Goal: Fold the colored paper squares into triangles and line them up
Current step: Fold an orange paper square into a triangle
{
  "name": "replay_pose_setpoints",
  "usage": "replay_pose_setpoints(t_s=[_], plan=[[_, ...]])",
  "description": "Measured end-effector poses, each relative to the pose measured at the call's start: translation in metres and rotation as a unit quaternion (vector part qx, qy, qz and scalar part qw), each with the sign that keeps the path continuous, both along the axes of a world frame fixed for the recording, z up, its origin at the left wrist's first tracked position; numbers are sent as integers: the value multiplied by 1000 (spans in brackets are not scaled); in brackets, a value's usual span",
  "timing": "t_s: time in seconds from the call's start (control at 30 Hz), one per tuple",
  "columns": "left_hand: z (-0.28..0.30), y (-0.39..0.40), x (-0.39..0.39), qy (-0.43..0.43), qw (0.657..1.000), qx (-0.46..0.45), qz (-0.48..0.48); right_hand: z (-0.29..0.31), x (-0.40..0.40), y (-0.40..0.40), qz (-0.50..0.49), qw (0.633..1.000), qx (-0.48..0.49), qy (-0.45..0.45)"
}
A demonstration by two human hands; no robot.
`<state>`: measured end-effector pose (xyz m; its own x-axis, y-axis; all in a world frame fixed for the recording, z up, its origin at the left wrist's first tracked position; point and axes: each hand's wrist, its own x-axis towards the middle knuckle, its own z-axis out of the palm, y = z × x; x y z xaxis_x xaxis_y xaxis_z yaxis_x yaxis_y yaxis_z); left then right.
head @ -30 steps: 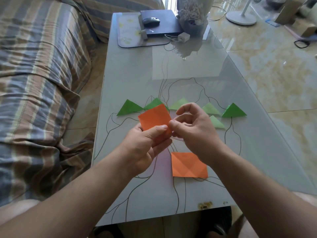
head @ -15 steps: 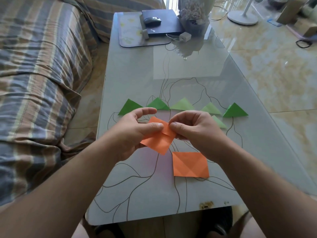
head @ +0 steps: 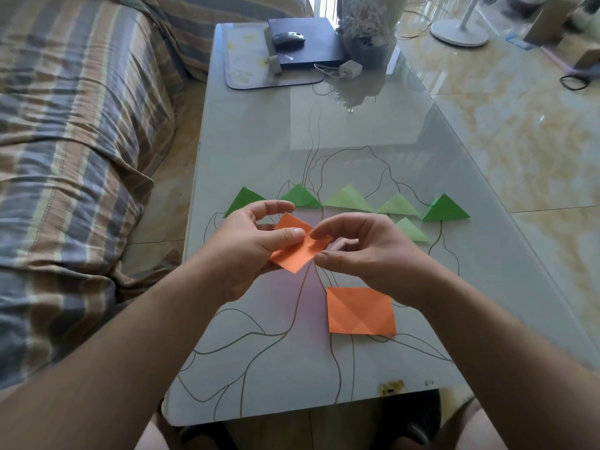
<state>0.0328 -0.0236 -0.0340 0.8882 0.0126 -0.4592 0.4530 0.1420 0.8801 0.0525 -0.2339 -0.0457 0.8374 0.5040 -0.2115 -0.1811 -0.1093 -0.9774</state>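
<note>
While the left hand (head: 246, 245) pinches the orange paper (head: 293, 251) between thumb and fingers above the table (head: 259, 151), the right hand (head: 367, 251) curls its fingertips onto the paper's right corner. Another orange square (head: 360, 310) lies flat below; green triangles (head: 347, 199) sit in a row just beyond the hands.

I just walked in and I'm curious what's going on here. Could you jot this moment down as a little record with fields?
Activity: folding paper squares into triangles
Left hand: pinches the orange paper in hand
Right hand: pinches the same paper's right part
Waiting: orange square, creased, flat on the glass table
Done: six green triangles, five in a row, one nearer
Far end: mouse on a dark box
</note>
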Motion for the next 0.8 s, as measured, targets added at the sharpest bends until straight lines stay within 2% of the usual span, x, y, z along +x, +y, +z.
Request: replay_pose_setpoints(t_s=[0.17,0.37,0.53,0.8], plan=[[-2,0,-3,-72,996,42,-34,0,1,0,-14,1000,-18,-9],[2,2,-7,-199,966,145,-83,4,2,-4,-11,999,18,31],[1,5,-4,-194,964,166,-81,3,3,-2,-29,1000,-5,11],[0,3,-6,-189,968,137,-87,-3,3,1,-71,997,2,-27]])
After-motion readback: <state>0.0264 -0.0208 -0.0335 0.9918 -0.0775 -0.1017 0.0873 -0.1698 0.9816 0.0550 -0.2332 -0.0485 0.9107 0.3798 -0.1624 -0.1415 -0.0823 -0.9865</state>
